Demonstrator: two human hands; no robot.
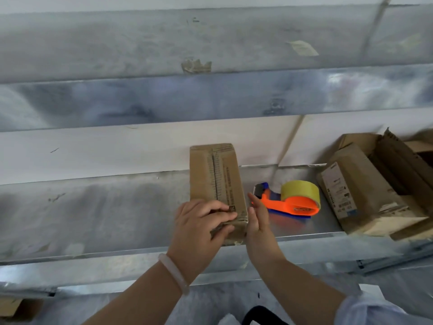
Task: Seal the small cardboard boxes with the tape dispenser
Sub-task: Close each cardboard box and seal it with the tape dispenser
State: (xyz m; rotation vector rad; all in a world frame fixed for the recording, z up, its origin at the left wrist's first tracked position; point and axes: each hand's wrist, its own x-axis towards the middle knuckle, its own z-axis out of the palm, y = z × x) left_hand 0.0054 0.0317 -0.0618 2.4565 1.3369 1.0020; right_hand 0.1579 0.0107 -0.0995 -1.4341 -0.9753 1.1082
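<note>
There was one small box (216, 179) in the middle of the metal shelf (93, 207). It was brown and long, and it lay flat with its short end close to the person.

There were two hands. The left hand (199, 221) lay on the near end of the small box, with its fingers bent over the top edge and holding it. A pale bracelet (174, 273) sat on that wrist. The right hand (259, 219) was flat, fingers straight and close together, touching the right side of the small box.

There was one tape dispenser (290, 205). It was orange and blue and lay on the shelf just to the right of the right hand, not touching it. It held one roll of yellow tape (301, 190).

Further right was an open carton (398, 156) with torn flaps. A second brown box (358, 191) with a white label (337, 191) leaned at its front; I could not tell if it was inside the carton or only against it. A bit more cardboard (421, 146) showed at the far right edge.

The small box had rows of dark print along its top. The white label had print too. All of it was too blurry to read.
</note>
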